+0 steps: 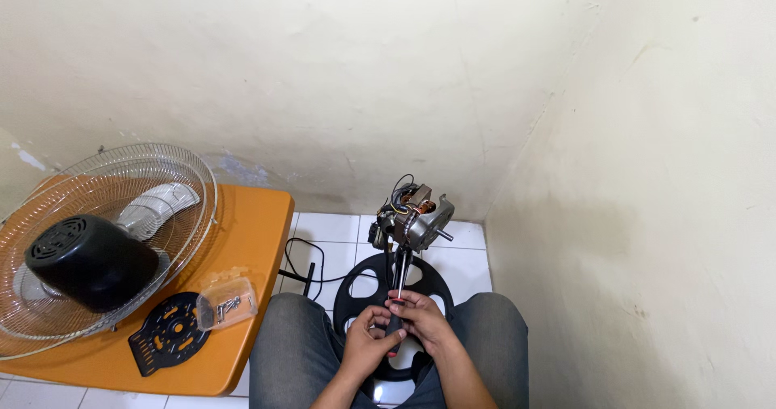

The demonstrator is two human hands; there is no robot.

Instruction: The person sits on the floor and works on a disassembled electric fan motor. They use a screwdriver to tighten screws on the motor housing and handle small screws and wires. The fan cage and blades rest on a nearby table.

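Note:
A bare fan motor [414, 217] with copper windings, loose wires and a steel shaft sits on a black stand pole above a round black base [364, 284] on the floor between my knees. My left hand [368, 346] and my right hand [420, 318] meet low on the pole. Both are closed around a screwdriver [396, 316] with a red and black handle, whose shaft points up toward the motor.
At my left, an orange table [255, 239] carries wire fan guards [121, 215], a black motor cover [89, 259], a clear fan blade [158, 203], a black plate [168, 332] and a small bag of screws [226, 302]. Cream walls form a corner close ahead and right. A black cable [303, 255] runs over the white tiles.

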